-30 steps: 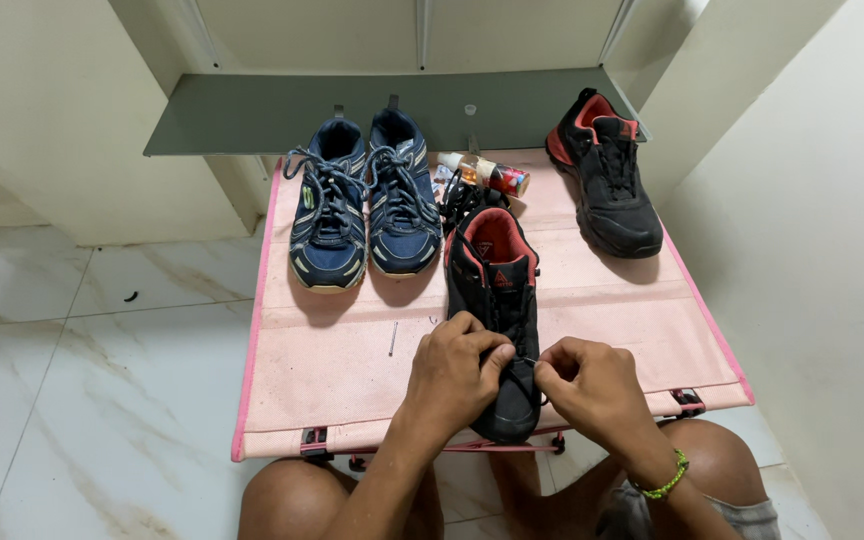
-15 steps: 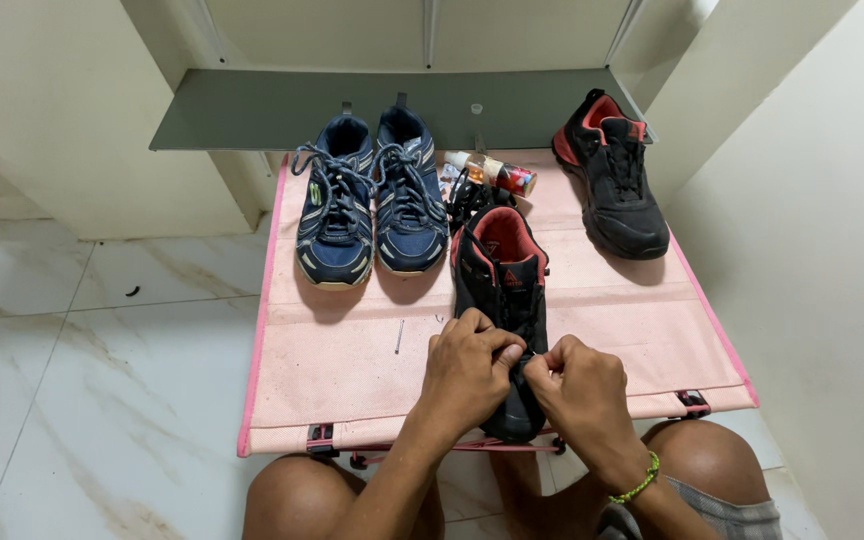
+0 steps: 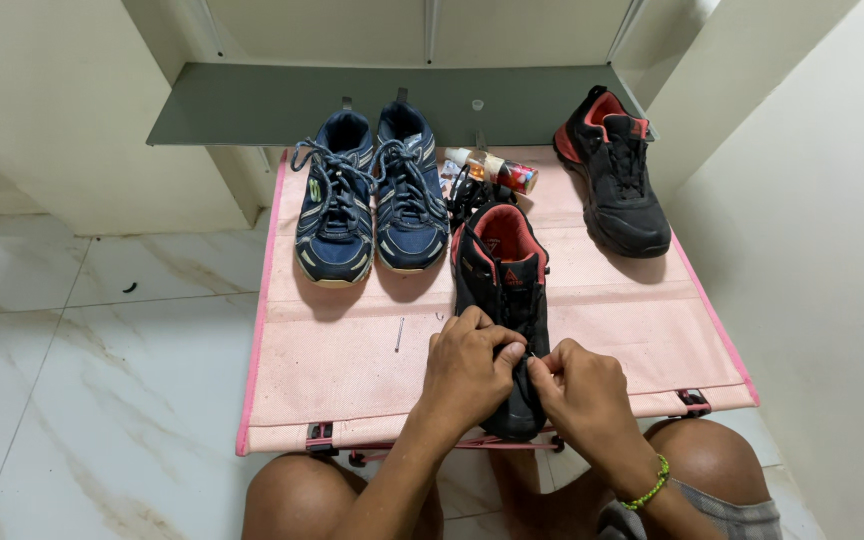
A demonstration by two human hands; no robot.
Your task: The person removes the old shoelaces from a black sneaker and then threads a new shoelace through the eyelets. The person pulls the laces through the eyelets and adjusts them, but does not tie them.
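Black-and-red shoe (image 3: 500,290) at the near bench (image 3: 352,370) edge, left hand (image 3: 467,365) and right hand (image 3: 582,390) both pinched shut on its lace (image 3: 524,352), lacing under way; next likely needs a steady pull

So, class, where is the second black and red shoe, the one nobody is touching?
In the head view, the other black and red shoe sits at the pink table's far right corner, right of the small bottles.

Home: marble floor (image 3: 82,400), shoes (image 3: 372,200) on mat (image 3: 352,370).
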